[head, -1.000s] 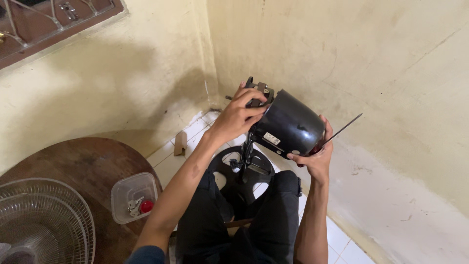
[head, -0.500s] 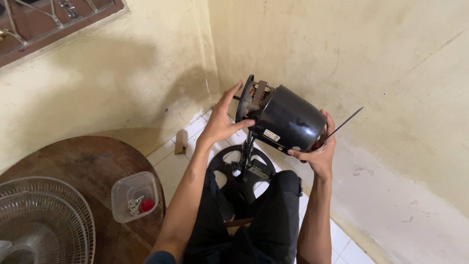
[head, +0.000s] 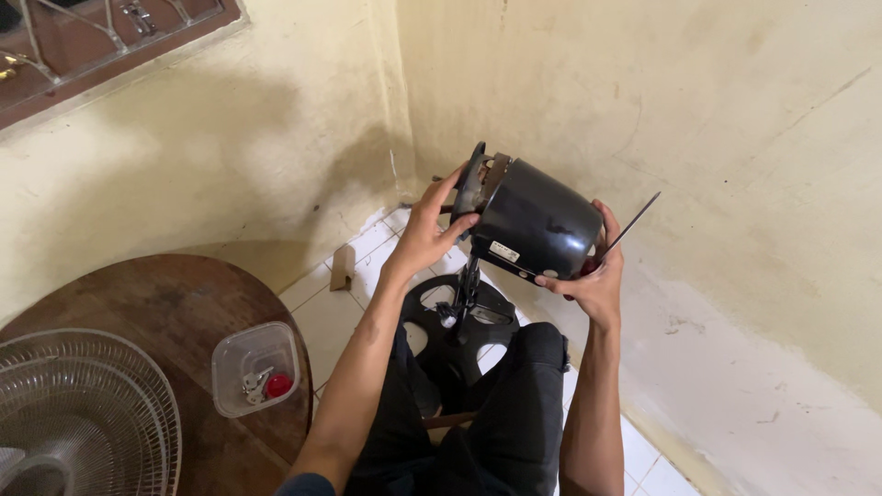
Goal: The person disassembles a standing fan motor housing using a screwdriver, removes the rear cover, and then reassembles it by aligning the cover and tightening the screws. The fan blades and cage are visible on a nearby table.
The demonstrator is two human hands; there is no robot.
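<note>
both hands grasp the black fan motor (head: pixel 537 225): left hand (head: pixel 427 230) its front, right hand (head: pixel 593 276) its rear with a screwdriver (head: pixel 629 225); left of the motor, a clear tub (head: pixel 257 367) holds small parts

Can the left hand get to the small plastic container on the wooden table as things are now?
Probably yes, though not at once. The left hand grips the front of the black fan motor housing. The clear container sits open on the round table, on the left, with nothing between them.
</note>
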